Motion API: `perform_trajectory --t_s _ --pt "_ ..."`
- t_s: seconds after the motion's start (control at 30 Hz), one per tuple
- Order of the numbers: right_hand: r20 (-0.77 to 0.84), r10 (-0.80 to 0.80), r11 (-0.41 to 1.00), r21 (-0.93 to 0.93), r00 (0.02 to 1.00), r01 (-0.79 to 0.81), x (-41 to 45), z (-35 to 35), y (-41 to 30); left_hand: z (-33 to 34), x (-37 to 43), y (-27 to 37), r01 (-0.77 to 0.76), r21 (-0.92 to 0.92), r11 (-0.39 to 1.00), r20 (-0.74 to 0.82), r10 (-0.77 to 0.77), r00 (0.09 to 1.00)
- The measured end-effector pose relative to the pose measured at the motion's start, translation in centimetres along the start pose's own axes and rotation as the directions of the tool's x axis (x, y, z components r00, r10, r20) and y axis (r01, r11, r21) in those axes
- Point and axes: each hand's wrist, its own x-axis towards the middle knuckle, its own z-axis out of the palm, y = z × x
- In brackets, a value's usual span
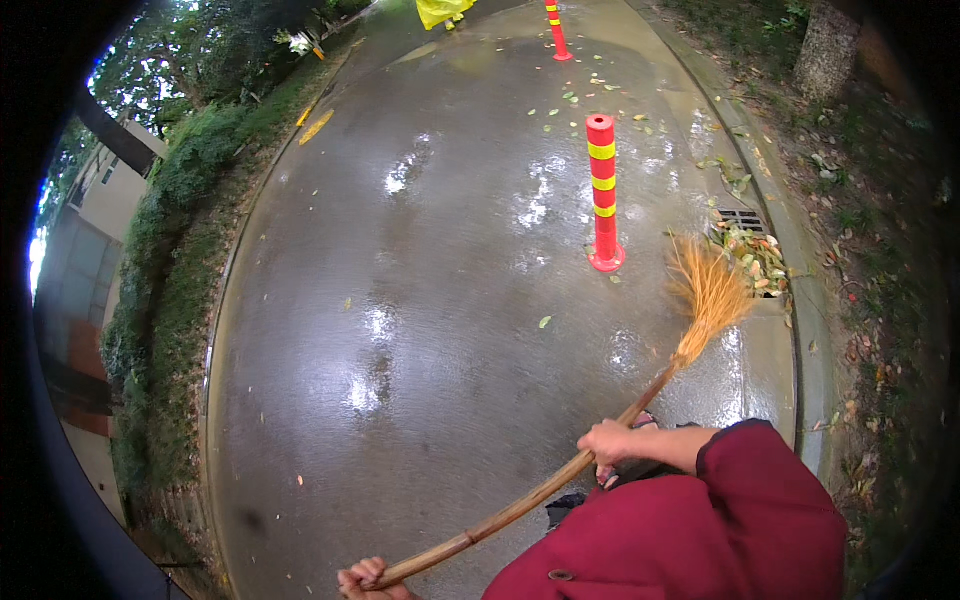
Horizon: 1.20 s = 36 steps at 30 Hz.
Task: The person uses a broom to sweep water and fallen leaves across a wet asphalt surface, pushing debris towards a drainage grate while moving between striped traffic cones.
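A long wooden-handled broom (517,510) slants from the bottom left up to the right. My left hand (373,579) is closed round the end of its handle at the bottom edge. Farther along, my right hand (609,442) grips the handle below the bristles. The straw bristles (709,289) rest at the road's right side, against a pile of fallen leaves (759,262). That pile lies partly over a metal drain grate (741,220) beside the kerb.
A red bollard with yellow bands (602,195) stands left of the bristles, another bollard (556,31) farther up. Stone kerb (814,360) and a tree trunk (826,52) are at right, a hedge (176,180) at left. Yellow cloth (442,10) shows at the top. The road (450,300) is wet.
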Motion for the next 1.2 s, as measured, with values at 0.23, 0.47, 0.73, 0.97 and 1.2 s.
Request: perform_trajectory --t_s 0.23,0.47,0.73,0.97,1.2 --pt "-0.019 -0.197 0.980 0.028 0.980 0.198 -1.9 -4.8 -1.4 -3.7 -0.2 4.9 -0.380 0.359 0.853 -0.015 0.412 0.911" --pt "-0.166 -0.354 0.933 -0.002 0.920 0.359 -0.8 -11.0 3.6 6.6 -4.1 3.9 -0.834 0.396 0.384 0.358 0.771 0.526" --pt "-0.049 -0.033 0.999 0.033 0.998 0.035 -7.3 -13.4 19.0 20.1 -8.6 -7.1 -0.100 0.015 0.995 -0.064 0.101 0.993" --pt "-0.250 -0.416 0.894 0.063 0.874 0.444 -7.1 -21.2 14.6 20.2 -6.3 0.0 -0.665 0.318 0.676 0.172 0.649 0.741" --pt "-0.346 -0.459 0.858 0.066 0.819 0.509 1.1 -22.6 21.5 34.0 -4.5 -9.3 -0.484 -0.076 0.872 0.254 0.487 0.836"
